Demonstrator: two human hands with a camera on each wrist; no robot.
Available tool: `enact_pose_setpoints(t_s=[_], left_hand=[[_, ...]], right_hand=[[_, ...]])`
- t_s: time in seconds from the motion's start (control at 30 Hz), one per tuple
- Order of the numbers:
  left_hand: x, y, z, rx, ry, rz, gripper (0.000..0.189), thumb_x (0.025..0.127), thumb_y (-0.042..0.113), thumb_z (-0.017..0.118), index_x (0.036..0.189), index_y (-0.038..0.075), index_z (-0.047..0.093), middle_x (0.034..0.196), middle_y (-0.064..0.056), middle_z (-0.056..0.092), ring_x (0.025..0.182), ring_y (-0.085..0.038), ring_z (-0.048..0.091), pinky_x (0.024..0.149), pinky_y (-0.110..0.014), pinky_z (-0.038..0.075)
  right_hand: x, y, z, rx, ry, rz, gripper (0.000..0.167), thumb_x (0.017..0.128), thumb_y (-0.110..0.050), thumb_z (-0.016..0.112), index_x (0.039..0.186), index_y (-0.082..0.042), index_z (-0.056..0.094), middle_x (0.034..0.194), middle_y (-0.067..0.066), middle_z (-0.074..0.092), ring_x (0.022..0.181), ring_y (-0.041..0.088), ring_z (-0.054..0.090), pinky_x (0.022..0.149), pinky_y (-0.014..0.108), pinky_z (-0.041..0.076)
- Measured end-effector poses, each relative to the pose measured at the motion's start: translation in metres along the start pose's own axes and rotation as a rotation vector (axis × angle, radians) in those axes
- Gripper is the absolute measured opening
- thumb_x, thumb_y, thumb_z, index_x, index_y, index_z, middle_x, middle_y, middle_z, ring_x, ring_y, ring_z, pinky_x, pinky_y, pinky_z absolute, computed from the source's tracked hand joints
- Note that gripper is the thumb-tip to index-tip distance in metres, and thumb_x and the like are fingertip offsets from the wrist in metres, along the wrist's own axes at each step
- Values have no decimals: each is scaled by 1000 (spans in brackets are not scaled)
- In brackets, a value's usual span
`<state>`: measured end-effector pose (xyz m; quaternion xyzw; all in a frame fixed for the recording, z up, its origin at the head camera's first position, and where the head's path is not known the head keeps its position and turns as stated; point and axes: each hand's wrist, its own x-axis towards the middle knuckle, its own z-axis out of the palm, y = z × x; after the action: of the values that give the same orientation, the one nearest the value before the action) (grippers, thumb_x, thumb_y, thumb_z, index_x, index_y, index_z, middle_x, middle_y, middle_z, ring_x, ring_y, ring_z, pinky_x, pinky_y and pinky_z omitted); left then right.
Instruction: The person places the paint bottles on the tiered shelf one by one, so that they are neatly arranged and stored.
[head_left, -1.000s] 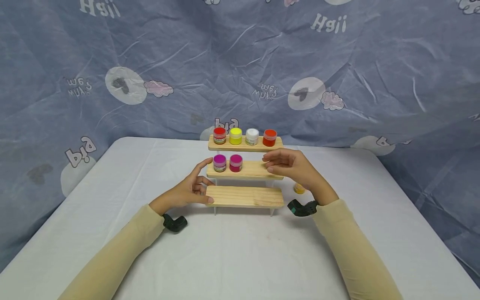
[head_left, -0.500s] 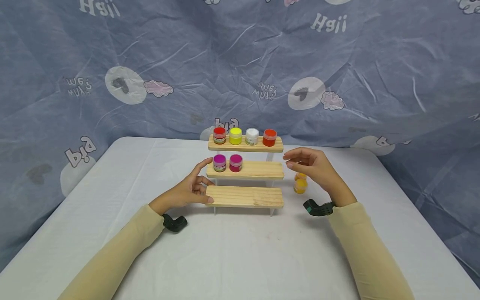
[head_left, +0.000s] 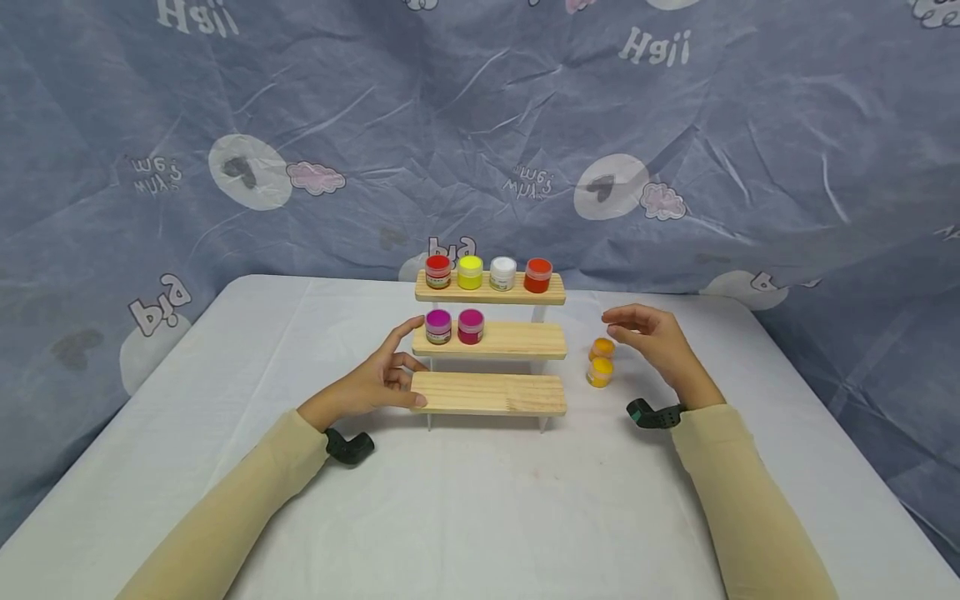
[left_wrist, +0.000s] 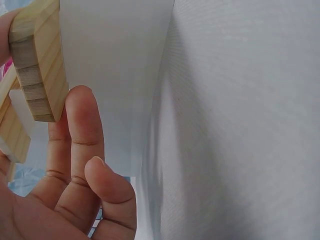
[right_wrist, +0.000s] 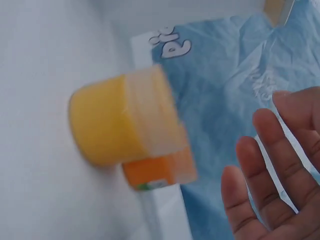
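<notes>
A three-step wooden display stand (head_left: 487, 393) stands mid-table. At its left end my left hand (head_left: 375, 382) grips the lowest step, thumb at the top and fingers (left_wrist: 84, 117) against the underside; the index finger reaches up to the middle step. Right of the stand, my right hand (head_left: 652, 340) hovers with loosely bent fingers and holds nothing. Just below and left of it are two small paint jars: an orange jar (head_left: 602, 346) behind and a yellow-orange jar (head_left: 599, 373) in front. In the right wrist view the fingers (right_wrist: 267, 165) are apart from both jars.
Red (head_left: 438, 272), yellow (head_left: 469, 273), white (head_left: 502, 273) and orange-red (head_left: 537, 276) jars line the top step. A purple jar (head_left: 438, 327) and a magenta jar (head_left: 471, 327) occupy the left of the middle step. Behind the white table (head_left: 480, 508) hangs a blue-grey printed cloth (head_left: 420, 150).
My right hand has withdrawn from the middle step and moved right, to beside the two orange-toned jars, which now both show. My left hand has stayed on the stand.
</notes>
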<state>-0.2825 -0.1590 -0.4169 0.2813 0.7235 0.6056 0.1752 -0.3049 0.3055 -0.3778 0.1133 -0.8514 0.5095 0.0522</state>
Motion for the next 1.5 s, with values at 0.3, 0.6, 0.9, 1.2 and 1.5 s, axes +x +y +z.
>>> enact_pose_setpoints(t_s=[0.3,0.6,0.9,1.2,1.5], left_hand=[[0,0,1,4,5,0,121,89,1,85,175,23,2,123,-24,62,82,-18,64,69,-26,48],[0,0,1,9,7,-2,121,89,1,86,175,24,3,124,-24,62,83,-19,64,70,-26,48],[0,0,1,17,10,-5,121,89,0,85,175,25,4,124,-23,62,82,-19,65,70,-26,49],[0,-1,1,12,8,-8,121,88,0,85,175,26,4,125,-23,62,83,-19,65,71,-26,49],[0,0,0,22,10,1,121,89,1,85,175,25,4,124,-23,62,83,-19,64,71,-26,50]], right_hand=[[3,30,-2,3,-80,96,41,106,-1,65,144,13,59,147,32,59,116,10,63,93,16,51],[1,48,-2,35,-196,195,57,104,-5,70,155,8,50,149,26,57,110,4,61,94,17,50],[2,49,0,-11,-210,209,54,106,-13,69,155,5,52,149,25,57,113,12,59,94,19,50],[1,47,0,-1,-186,219,54,104,-11,72,151,7,53,139,18,63,109,10,60,91,19,52],[2,42,-3,31,-94,196,50,101,-10,78,141,9,56,120,3,68,102,8,63,88,18,52]])
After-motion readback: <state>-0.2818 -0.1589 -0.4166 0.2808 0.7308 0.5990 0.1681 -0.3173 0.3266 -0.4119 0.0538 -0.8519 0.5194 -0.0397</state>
